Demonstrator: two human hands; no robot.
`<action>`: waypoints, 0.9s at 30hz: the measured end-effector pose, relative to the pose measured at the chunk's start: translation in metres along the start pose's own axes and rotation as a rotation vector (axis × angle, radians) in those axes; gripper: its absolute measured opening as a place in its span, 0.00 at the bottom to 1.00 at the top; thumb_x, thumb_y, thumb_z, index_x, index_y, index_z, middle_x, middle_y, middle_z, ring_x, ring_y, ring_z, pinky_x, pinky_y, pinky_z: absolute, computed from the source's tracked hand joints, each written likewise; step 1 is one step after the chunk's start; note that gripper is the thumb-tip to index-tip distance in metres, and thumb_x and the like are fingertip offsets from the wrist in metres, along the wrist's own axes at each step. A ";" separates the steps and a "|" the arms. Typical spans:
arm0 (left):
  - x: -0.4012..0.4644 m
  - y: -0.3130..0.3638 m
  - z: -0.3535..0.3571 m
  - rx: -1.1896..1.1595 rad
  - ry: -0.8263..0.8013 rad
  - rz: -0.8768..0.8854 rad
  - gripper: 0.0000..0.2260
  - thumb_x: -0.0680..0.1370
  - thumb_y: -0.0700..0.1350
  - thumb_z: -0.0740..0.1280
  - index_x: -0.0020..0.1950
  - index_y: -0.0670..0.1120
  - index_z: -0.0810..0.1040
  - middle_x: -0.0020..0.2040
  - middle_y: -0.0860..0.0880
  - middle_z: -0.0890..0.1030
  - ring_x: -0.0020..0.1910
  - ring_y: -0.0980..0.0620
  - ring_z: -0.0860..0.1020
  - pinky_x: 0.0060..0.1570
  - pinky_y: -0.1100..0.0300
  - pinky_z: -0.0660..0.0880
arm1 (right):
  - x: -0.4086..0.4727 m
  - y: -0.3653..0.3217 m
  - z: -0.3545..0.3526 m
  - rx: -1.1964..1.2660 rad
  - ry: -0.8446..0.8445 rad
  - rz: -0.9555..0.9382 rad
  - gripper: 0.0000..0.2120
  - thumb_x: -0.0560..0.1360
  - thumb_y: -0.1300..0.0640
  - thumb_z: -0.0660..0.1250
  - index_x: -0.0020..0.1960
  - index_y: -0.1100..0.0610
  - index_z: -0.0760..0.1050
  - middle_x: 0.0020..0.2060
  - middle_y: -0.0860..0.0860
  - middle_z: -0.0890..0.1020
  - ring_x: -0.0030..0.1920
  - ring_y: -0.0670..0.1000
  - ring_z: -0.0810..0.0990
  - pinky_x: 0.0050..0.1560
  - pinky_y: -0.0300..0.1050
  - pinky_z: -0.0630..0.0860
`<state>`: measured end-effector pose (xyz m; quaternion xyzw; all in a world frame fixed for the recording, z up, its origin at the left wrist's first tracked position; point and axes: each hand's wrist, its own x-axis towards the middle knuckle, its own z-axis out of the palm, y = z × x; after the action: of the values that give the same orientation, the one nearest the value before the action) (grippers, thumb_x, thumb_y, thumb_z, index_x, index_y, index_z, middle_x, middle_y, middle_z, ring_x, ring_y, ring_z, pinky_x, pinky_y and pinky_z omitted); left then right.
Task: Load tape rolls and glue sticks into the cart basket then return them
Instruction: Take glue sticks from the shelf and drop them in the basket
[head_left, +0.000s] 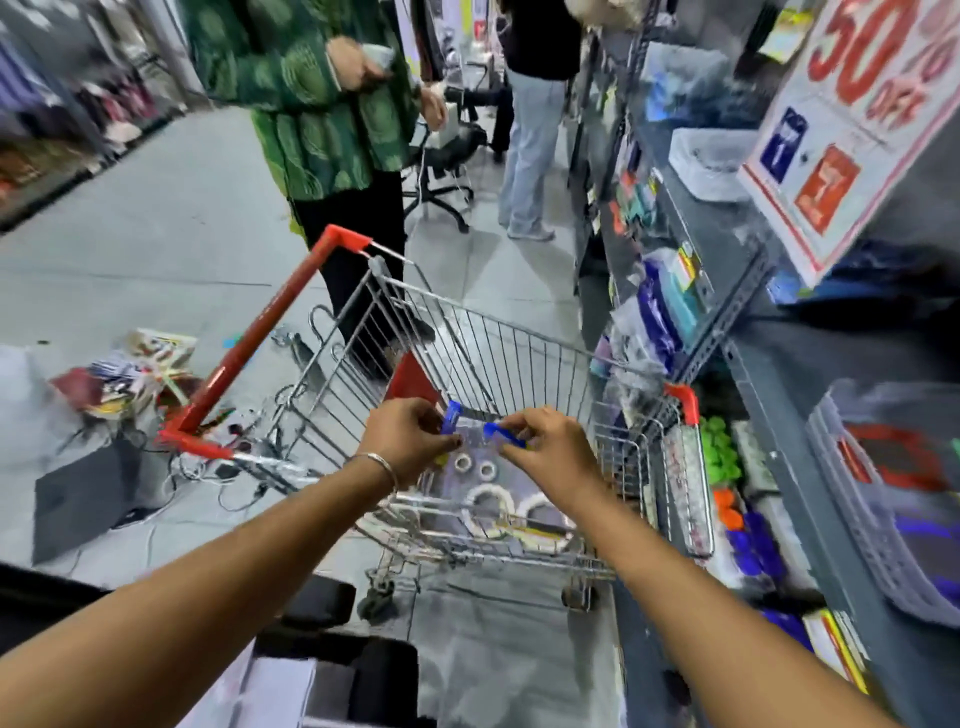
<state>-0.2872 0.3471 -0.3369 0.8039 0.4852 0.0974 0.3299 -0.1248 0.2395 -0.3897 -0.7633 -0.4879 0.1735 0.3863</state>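
Over the wire cart basket (524, 343) both my hands hold small blue items that look like glue sticks. My left hand (410, 436) pinches one blue glue stick (452, 417) upright. My right hand (550, 447) grips another blue glue stick (505, 435) lying level. On the basket floor below lie two small white tape rolls (474, 466) and two larger white tape rolls (511, 512). Motion blur softens the details.
Shelving (727, 291) with stationery runs along the right, with a grey basket (883, 499) and a 50% off sign (852, 119). A person in a green top (306, 104) stands just beyond the cart's red handle (265, 332). Clutter and cables (150, 384) lie on the floor at left.
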 end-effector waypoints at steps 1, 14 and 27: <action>0.014 -0.006 0.004 -0.007 -0.027 -0.038 0.13 0.67 0.49 0.77 0.45 0.42 0.83 0.43 0.44 0.85 0.42 0.47 0.83 0.47 0.51 0.82 | 0.012 0.003 0.007 0.043 -0.016 0.049 0.10 0.68 0.59 0.77 0.49 0.56 0.82 0.40 0.47 0.80 0.40 0.47 0.78 0.42 0.42 0.77; 0.183 -0.086 0.115 0.166 -0.230 -0.414 0.16 0.66 0.50 0.73 0.38 0.37 0.80 0.40 0.38 0.84 0.44 0.45 0.84 0.38 0.54 0.76 | 0.147 0.155 0.160 0.295 -0.379 0.603 0.10 0.64 0.71 0.74 0.30 0.64 0.74 0.25 0.49 0.75 0.28 0.47 0.75 0.41 0.59 0.83; 0.237 -0.191 0.251 0.260 -0.438 -0.567 0.18 0.72 0.48 0.70 0.58 0.41 0.78 0.57 0.39 0.81 0.58 0.40 0.79 0.56 0.53 0.75 | 0.160 0.256 0.303 0.470 -0.290 0.833 0.08 0.75 0.65 0.60 0.38 0.58 0.69 0.21 0.51 0.75 0.20 0.47 0.74 0.21 0.35 0.70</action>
<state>-0.1829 0.4973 -0.6865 0.6747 0.6146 -0.2344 0.3350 -0.0891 0.4502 -0.7603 -0.7536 -0.1380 0.5226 0.3740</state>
